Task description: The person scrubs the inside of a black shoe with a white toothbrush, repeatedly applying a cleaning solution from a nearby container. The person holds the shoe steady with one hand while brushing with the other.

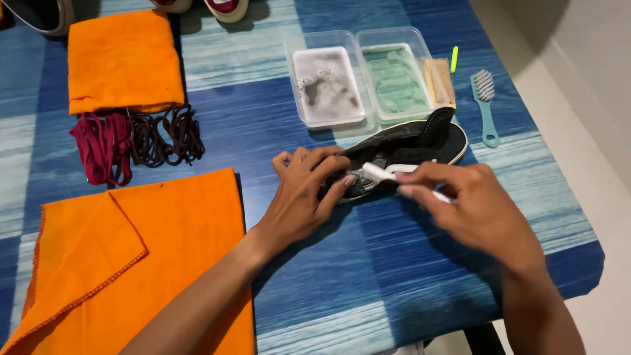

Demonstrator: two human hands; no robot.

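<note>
**Brushing a shoe held on the table**

Holding the black shoe flat on the blue striped table, sole edge toward the person, long axis running from lower left (toe) to upper right (heel). Toe end under the left hand, fingers curled over the upper and clamped on it. Heel end free, pointing toward the two trays.

Gripping a white brush in the right hand, fingers pinched closed around the handle. Brush head laid against the shoe's side just beside the left fingertips; handle trailing right and toward the person, roughly along the shoe's long axis. Bristles hidden against the shoe; contact judged likely, not confirmed.

Key relation: shoe lying away from and slightly left of the right fingers, brush head already at the toe half. Left hand nearer the toe, right hand nearer the mid-sole and heel.

Surroundings:
- Clear tray with grey sudsy water, just behind the shoe.
- Second tray with greenish liquid, touching the first.
- Wooden brush at that tray's right edge.
- Teal brush farther right, apart.
- Dark red laces heaped at left.
- Folded orange cloth behind the laces.
- Spread orange cloth beside the left forearm.
</note>
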